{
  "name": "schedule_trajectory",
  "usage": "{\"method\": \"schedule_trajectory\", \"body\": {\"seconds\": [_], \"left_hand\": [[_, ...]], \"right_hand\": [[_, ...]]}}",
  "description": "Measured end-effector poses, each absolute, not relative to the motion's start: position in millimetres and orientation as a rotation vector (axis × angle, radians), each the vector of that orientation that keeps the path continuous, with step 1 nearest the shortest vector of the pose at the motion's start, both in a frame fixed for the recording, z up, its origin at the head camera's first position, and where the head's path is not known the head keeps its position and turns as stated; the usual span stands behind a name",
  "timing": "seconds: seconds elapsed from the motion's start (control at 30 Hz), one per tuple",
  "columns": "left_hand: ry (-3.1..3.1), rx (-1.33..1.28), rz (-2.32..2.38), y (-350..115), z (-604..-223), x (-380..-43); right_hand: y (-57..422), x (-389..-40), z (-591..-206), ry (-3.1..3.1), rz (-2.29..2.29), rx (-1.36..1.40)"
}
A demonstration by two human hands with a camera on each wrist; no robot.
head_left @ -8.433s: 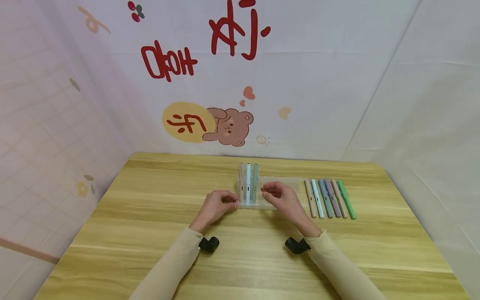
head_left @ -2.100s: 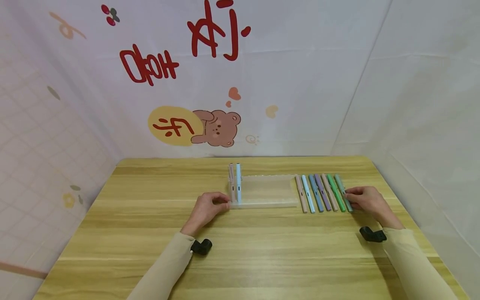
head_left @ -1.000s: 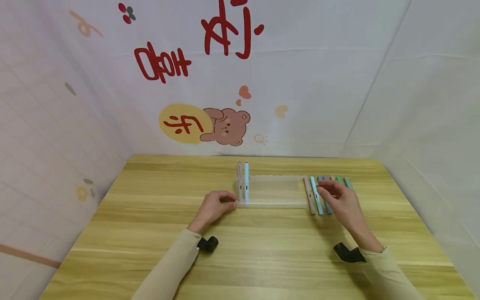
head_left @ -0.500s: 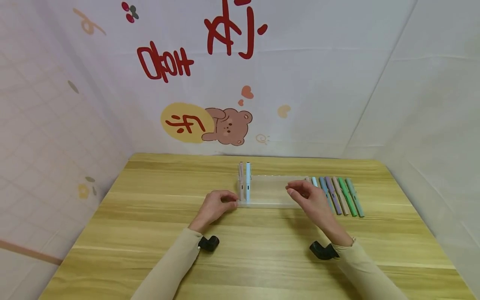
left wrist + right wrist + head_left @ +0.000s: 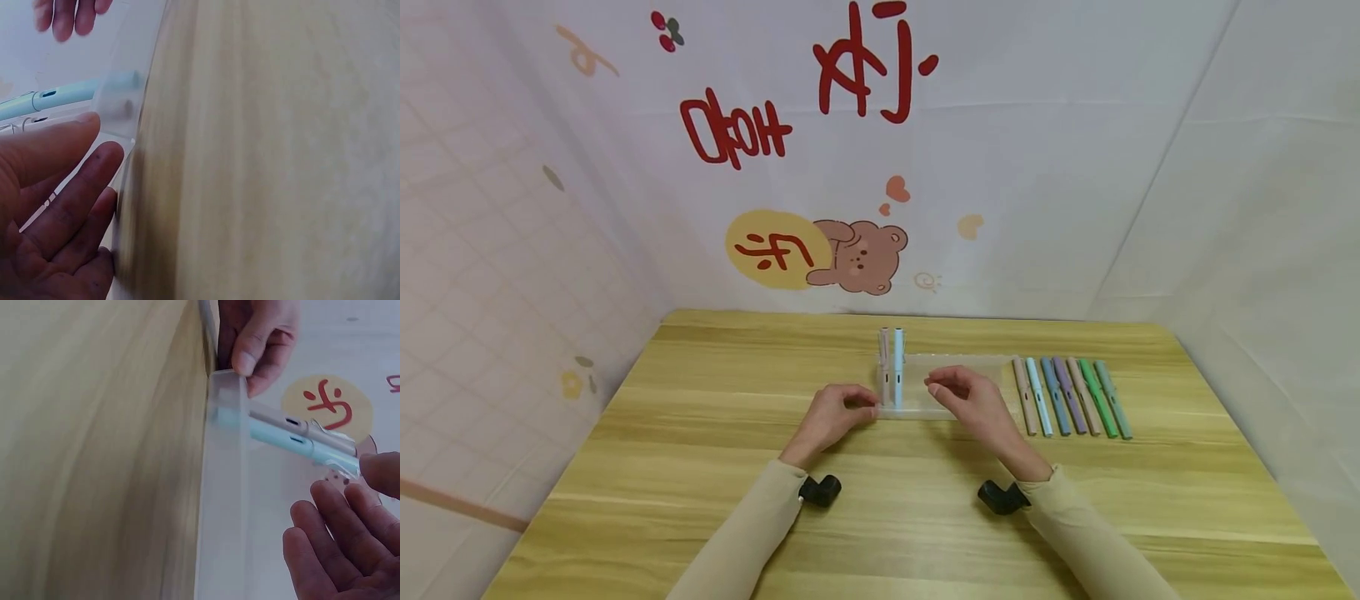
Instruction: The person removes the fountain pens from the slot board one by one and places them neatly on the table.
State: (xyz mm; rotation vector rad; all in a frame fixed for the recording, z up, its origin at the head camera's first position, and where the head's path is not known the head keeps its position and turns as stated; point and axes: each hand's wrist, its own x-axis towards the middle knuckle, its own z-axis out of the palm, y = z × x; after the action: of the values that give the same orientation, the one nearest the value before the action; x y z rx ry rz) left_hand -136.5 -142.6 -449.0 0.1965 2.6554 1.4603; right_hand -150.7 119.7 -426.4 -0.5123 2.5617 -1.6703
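Note:
A clear plastic pen holder [image 5: 917,413] stands on the table. In its left end, a greyish-pink pen [image 5: 885,367] and a light blue pen [image 5: 898,367] stand upright side by side. My left hand [image 5: 837,412] pinches the holder's left end; in the left wrist view the thumb [image 5: 75,140] lies at its corner. My right hand [image 5: 973,408] hovers before the holder, to the right of the light blue pen, its fingers [image 5: 337,525] loosely bent and holding nothing. In the right wrist view the light blue pen's cap end [image 5: 344,464] appears close to the right thumb.
Right of the holder lies a row of several pens: beige [image 5: 1026,398], light blue [image 5: 1040,398], blue [image 5: 1056,398], purple [image 5: 1070,397], another beige [image 5: 1084,398], bright green [image 5: 1098,400] and grey-green [image 5: 1113,400]. A printed cloth wall [image 5: 1037,167] rises behind the table [image 5: 925,517].
The grey-green pen, earlier third in the holder, now lies at the row's right end, where my right hand let it go. That hand has moved back left to the holder; my left hand stays.

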Motion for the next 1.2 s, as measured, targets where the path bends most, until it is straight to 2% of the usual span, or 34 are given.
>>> {"method": "schedule_trajectory", "body": {"seconds": [0.4,1.2], "left_hand": [[2.642,0.167,1.478,-141.8,-446.4,-135.7],[2.657,0.188,1.474,-140.7,-451.0,-136.6]], "right_hand": [[88.8,-162.2,-432.1,2.528,-1.626,-0.517],[72.4,-172.0,-444.7,2.615,-1.495,-0.432]]}}
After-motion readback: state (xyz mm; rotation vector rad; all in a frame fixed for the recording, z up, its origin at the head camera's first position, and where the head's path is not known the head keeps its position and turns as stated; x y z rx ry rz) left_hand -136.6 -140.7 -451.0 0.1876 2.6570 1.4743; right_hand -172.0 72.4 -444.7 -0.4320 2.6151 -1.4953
